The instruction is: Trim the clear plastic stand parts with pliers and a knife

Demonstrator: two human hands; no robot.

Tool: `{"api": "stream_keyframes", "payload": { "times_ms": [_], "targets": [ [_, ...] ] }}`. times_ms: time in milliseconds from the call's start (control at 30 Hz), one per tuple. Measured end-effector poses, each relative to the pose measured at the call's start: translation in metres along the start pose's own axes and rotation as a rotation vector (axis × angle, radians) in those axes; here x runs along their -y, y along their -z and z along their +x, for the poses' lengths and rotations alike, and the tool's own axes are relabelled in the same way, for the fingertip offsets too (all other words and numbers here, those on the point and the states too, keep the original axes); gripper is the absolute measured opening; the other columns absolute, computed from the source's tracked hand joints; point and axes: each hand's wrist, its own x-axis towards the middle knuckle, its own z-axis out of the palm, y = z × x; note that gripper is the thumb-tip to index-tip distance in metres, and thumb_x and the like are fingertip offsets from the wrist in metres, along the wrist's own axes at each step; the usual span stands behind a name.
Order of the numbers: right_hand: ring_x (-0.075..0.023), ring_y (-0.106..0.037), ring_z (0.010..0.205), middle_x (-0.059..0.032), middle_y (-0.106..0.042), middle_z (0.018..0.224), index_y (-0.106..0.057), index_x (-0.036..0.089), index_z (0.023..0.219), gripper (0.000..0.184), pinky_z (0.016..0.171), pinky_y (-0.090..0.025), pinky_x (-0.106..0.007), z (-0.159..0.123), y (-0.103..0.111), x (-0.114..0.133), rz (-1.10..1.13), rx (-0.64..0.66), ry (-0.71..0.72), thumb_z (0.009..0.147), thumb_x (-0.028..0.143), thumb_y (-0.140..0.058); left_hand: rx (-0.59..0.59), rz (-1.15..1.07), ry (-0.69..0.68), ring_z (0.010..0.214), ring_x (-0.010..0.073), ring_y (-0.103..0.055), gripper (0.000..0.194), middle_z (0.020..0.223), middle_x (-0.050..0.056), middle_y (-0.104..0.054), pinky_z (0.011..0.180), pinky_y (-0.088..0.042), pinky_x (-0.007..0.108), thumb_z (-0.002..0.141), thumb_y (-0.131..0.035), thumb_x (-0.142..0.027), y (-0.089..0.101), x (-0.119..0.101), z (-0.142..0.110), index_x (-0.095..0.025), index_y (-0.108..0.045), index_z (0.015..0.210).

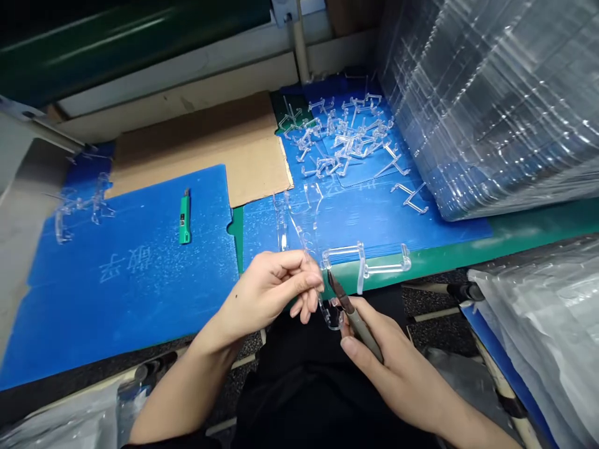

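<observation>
My left hand pinches a clear plastic moulded piece, whose branching arms reach up onto the blue sheet and out to the right. A curved end of it hangs below my fingers. My right hand is wrapped round a pair of nippers with grey-brown handles. Their dark tips point up and left, close to the clear piece just right of my left fingers. Whether the jaws touch the plastic I cannot tell.
Clear plastic sprue bits lie heaped at the back right; more clear pieces sit at far left. A green utility knife rests on a blue sheet. Behind lies cardboard. Stacked clear trays stand right.
</observation>
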Motion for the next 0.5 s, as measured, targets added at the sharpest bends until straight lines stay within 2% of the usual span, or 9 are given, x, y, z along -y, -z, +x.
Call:
{"api": "stream_keyframes", "payload": {
  "times_ms": [233, 500],
  "targets": [
    [-0.0203, -0.065, 0.118, -0.0001, -0.071, 0.127, -0.045, 0.039, 0.158, 0.044, 0.106, -0.052, -0.034, -0.002, -0.006, 0.004, -0.022, 0.022, -0.031, 0.115, 0.05, -0.05, -0.037, -0.014, -0.022, 0.052, 0.0081, -0.068, 0.028, 0.068, 0.001, -0.073, 0.05, -0.052, 0.015, 0.108, -0.068, -0.029, 0.003, 0.007, -0.008, -0.015, -0.069, 0.083],
    [-0.0209, -0.066, 0.121, -0.0008, -0.071, 0.131, -0.048, 0.04, 0.157, 0.044, 0.109, -0.053, -0.035, 0.002, -0.008, 0.007, -0.031, 0.03, -0.036, 0.115, 0.052, -0.049, -0.022, -0.007, 0.0, 0.05, 0.0078, -0.067, 0.029, 0.066, 0.001, -0.073, 0.049, -0.051, 0.015, 0.108, -0.068, -0.031, 0.007, 0.012, -0.01, -0.015, -0.068, 0.083]
  ]
}}
